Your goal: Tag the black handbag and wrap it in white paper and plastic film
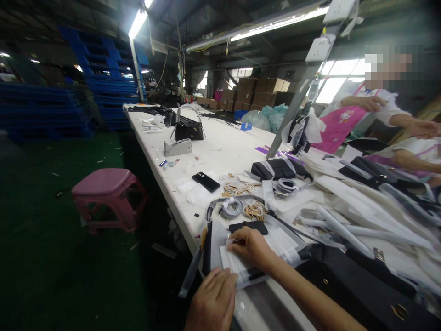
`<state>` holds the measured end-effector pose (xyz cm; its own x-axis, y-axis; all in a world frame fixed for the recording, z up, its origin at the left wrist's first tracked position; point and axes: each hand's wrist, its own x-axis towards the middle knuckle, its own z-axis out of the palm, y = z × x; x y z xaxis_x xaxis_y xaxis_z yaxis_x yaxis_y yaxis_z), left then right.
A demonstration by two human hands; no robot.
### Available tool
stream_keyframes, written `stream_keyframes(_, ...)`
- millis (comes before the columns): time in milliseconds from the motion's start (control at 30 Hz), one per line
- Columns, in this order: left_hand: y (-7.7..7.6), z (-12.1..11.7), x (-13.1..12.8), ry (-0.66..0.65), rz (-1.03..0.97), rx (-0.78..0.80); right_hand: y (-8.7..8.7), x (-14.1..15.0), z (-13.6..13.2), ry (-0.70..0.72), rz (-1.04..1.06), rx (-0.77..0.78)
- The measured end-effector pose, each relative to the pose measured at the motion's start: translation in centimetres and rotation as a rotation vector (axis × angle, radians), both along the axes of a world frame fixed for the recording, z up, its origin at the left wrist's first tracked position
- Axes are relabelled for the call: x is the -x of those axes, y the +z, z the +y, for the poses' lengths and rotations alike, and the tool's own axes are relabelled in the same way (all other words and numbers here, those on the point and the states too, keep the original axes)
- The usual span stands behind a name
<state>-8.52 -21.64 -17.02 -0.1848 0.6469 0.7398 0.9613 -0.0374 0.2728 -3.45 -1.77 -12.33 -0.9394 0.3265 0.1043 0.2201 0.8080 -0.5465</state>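
A stack of thin white plastic packets [275, 243] lies on a dark handbag [207, 250] at the table's near edge. My right hand [251, 248] is closed, its curled fingers and thumb pinching the top of the stack near its far left corner. At the near left corner my left hand [213, 299] has its fingers bent together over the packets' edge; its thumb is hard to see. Just beyond my right hand lies a small black wallet-like piece [253, 226]. Past that are a plastic-wrapped coiled strap [231, 208] and several brown hang tags [255, 211] with strings.
Farther along the white table [227, 149] are a black phone [206, 181], a tape dispenser [178, 147] and a black handbag [189, 128]. Black bags and white wrapping [365, 207] crowd the right side. A metal post [289, 117] rises there. A co-worker [382, 108] is across the table. A pink stool [106, 197] stands left.
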Motion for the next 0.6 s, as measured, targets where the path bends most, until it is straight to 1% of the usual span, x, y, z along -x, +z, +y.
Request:
stream_keyframes(100, 0.4, 0.5, 0.2, 0.007, 0.036, 0.008, -0.2, 0.2, 0.0, -0.071, -0.006, 0.026)
stream_keyframes(200, 0.5, 0.9, 0.4, 0.009, 0.055, 0.024, -0.2, 0.4, 0.0, -0.133, -0.015, 0.043)
stream_keyframes(300, 0.2, 1.3, 0.5, 0.032, 0.082, 0.053, -0.3, 0.4, 0.0, -0.153, -0.019, 0.061)
stream_keyframes(400, -0.2, 1.6, 0.6, 0.057, 0.153, 0.065, -0.5, 0.2, -0.1, -0.157, -0.010, 0.067)
stream_keyframes(500, -0.4, 1.8, 0.8, 0.037, 0.221, 0.135, -0.5, 0.4, -0.4, -0.205, 0.002, 0.048)
stream_keyframes(600, -0.8, 1.8, 1.5, 0.023, 0.325, 0.195, -0.1, 0.8, -1.0, -0.258, 0.008, 0.016)
